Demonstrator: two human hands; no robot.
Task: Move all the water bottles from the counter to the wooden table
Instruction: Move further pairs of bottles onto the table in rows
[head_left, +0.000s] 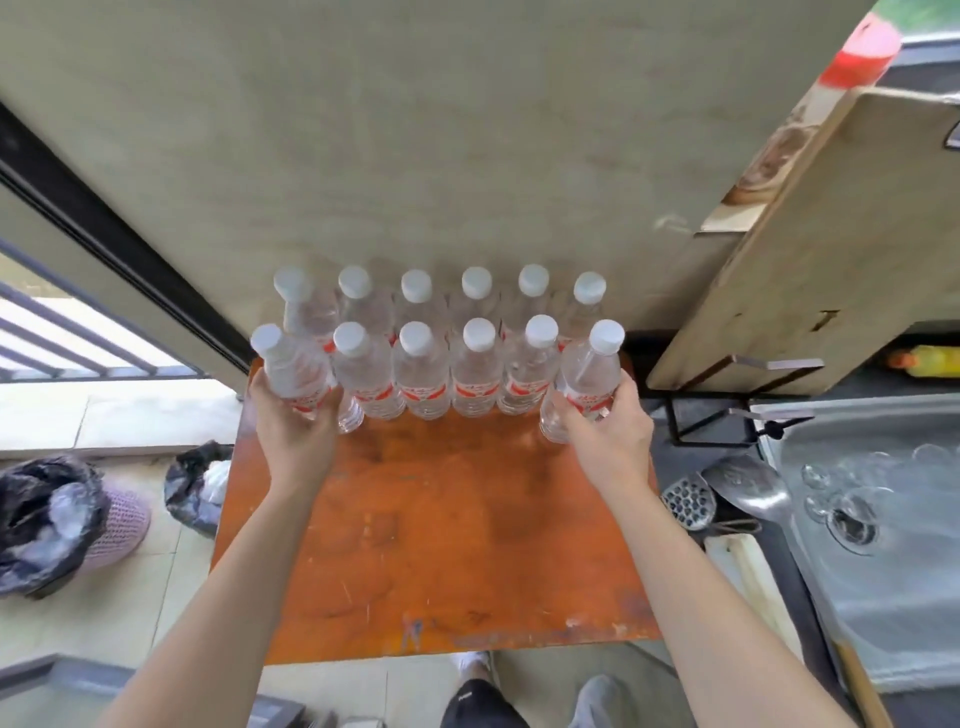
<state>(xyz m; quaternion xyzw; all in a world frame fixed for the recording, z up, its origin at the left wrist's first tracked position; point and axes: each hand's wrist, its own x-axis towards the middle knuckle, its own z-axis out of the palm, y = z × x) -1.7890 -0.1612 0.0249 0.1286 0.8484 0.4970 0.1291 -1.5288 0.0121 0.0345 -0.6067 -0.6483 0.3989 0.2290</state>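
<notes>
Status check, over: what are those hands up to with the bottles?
Left hand grips front-left bottle, right hand grips front-right bottle. Twelve bottles in two rows on wooden table. Nothing blocking.

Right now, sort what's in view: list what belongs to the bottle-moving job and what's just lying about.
Job: bottles in two rows; left-end bottle in left hand; right-end bottle in right hand; table.

Lying about: sink with glasses; cutting board; skimmer; ladle; bin; black bag.
</notes>
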